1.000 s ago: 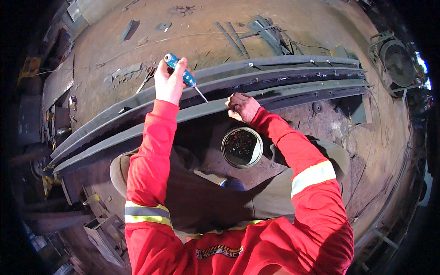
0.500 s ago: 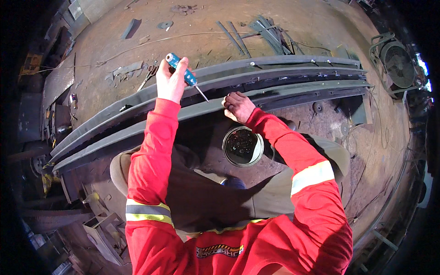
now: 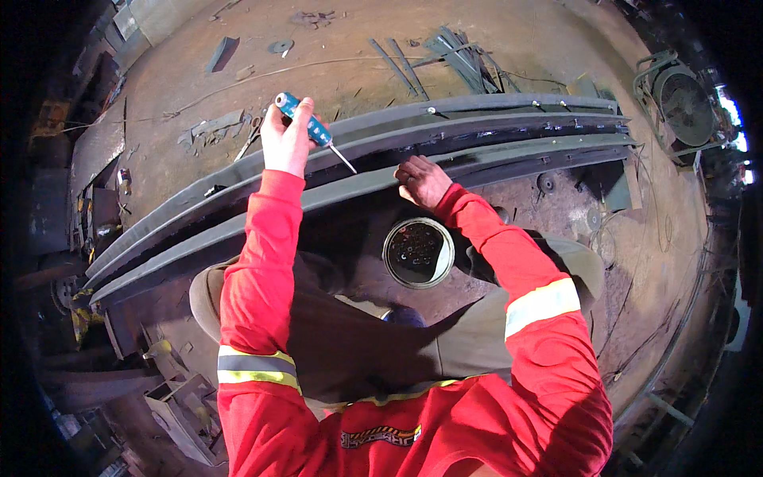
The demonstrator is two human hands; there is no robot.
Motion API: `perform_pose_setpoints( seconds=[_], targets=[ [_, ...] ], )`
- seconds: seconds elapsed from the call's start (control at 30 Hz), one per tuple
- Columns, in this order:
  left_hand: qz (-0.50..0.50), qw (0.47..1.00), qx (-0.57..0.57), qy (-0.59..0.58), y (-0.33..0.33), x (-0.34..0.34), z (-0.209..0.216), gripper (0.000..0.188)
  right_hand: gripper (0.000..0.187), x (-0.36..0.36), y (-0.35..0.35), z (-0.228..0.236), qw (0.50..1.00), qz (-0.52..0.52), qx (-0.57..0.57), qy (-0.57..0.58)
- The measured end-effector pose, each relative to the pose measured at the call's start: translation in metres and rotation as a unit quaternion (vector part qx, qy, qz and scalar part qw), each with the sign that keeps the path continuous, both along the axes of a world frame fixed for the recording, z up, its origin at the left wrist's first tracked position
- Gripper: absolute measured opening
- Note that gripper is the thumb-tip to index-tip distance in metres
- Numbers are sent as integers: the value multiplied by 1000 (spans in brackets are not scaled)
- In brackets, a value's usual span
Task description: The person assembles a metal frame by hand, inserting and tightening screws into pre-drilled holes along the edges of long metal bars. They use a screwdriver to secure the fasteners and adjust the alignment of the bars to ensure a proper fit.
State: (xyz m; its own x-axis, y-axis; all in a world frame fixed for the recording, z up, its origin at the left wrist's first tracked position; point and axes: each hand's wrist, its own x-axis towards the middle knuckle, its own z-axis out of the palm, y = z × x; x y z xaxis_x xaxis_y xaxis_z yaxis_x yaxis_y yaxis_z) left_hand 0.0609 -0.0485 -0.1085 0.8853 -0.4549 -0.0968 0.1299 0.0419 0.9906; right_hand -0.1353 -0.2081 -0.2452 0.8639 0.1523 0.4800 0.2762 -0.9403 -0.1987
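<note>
My left hand (image 3: 285, 143) is closed around the blue handle of a screwdriver (image 3: 319, 133). Its thin metal shaft slants down to the right, the tip close to the near edge of the long dark metal beams (image 3: 350, 191). A short way to the right, my right hand (image 3: 425, 183) rests against that same edge with its fingers curled in. Whatever those fingers may hold is hidden. Below it, between my legs, stands a round tin (image 3: 444, 266) with dark small parts inside.
Several bolts (image 3: 431, 110) stick up along the far beam. Loose metal strips (image 3: 461, 60) lie beyond it, and a floor fan (image 3: 685, 107) stands at the far right. A cable (image 3: 238, 84) crosses the floor. Scrap metal (image 3: 179, 409) lies at the lower left.
My right hand has shifted slightly right along the beam edge, its fingers still curled. The left hand with the screwdriver has moved a little left. The whole view has shifted slightly.
</note>
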Motion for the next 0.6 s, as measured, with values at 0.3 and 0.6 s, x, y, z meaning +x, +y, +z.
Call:
perform_pose_setpoints(
  seconds=[0.3,0.6],
  targets=[
    [7,1000,-6,17,6,1,-6,21,26,-3,-9,4,1000,-7,15,18],
    [5,1000,11,-3,4,3,-10,22,29,-10,-19,-7,1000,-3,-9,-6]
  ],
)
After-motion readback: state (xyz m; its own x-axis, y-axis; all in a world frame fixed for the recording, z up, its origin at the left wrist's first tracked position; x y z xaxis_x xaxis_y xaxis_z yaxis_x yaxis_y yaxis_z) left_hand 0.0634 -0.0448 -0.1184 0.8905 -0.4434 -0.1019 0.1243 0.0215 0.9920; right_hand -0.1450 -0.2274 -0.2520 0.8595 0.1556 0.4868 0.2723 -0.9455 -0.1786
